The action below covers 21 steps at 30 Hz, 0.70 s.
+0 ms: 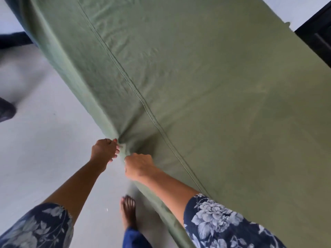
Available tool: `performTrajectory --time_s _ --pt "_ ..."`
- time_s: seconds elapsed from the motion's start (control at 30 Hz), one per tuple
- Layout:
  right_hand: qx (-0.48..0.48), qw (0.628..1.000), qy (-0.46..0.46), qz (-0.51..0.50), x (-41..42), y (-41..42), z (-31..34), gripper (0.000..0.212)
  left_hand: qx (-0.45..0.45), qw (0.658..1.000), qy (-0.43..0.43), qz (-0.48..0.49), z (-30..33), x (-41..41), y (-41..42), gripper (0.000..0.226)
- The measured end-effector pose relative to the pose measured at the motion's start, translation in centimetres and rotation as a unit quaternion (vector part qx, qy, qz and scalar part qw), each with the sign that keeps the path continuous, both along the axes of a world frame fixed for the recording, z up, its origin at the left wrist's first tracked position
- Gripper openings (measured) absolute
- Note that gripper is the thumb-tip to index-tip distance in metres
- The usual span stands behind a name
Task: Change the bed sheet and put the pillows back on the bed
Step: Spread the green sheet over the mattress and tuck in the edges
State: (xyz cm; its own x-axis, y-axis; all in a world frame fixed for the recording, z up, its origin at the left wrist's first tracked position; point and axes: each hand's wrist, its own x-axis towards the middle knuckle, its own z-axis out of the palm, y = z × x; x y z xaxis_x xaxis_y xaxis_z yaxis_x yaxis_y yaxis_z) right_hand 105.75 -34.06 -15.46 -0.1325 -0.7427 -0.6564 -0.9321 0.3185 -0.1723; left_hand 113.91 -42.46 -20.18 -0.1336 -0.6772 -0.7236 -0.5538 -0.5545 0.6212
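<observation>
Green bed sheet (206, 83) lies spread over the bed, covering the top and hanging down the side nearest me, with a long stitched seam (125, 76) running along it. Both my hands meet at the side edge: my left hand (103, 152) pinches a gathered bunch of the cloth with curled fingers, and my right hand (138, 166) has its fingers curled into the same edge just beside it, so both are gripping the sheet. Creases fan out from that bunch across the top. As I judge it, I am drawing the side taut or getting ready to tuck it. If I pull too hard from this one spot, the far side may drag off its edge, and the seam may end up running crooked; if I let go unevenly, the gathered bunch will stay as a lump. My bare foot (128, 212) stands close to the hanging cloth, so I could tread on it and tug it down. Pale, smooth floor (39, 149) surrounds the bed. Something dark (16, 40) lies on the floor at the upper left, blurred, and dark furniture (317, 33) stands at the upper right. No pillows show anywhere.
</observation>
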Motion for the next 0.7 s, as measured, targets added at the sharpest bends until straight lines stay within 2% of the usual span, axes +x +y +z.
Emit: performTrajectory --time_s 0.2,0.33,0.47,0.6,0.7 --pt "-0.144 0.988 0.056 -0.022 -2.8 -12.2 0.4 0.032 -0.055 0.998 -0.022 0.028 0.2 -1.3 -10.3 0.040" --pt "-0.116 0.990 0.075 0.019 -4.1 -17.4 -1.2 0.038 -0.091 0.993 -0.076 0.018 -1.4 -3.1 -16.5 0.055" --pt "-0.117 0.992 0.012 0.048 -4.2 -18.2 -2.5 0.022 -0.157 0.976 -0.134 -0.063 -2.2 -3.0 -18.8 0.038" --pt "-0.104 0.991 -0.046 0.067 -3.1 -19.9 -2.0 0.025 -0.191 0.971 -0.143 0.015 -1.4 -0.5 -19.1 0.040" --pt "-0.065 0.989 -0.044 0.126 -2.7 -21.5 -1.8 0.024 -0.126 0.983 -0.118 0.068 -2.1 -0.5 -19.2 0.044"
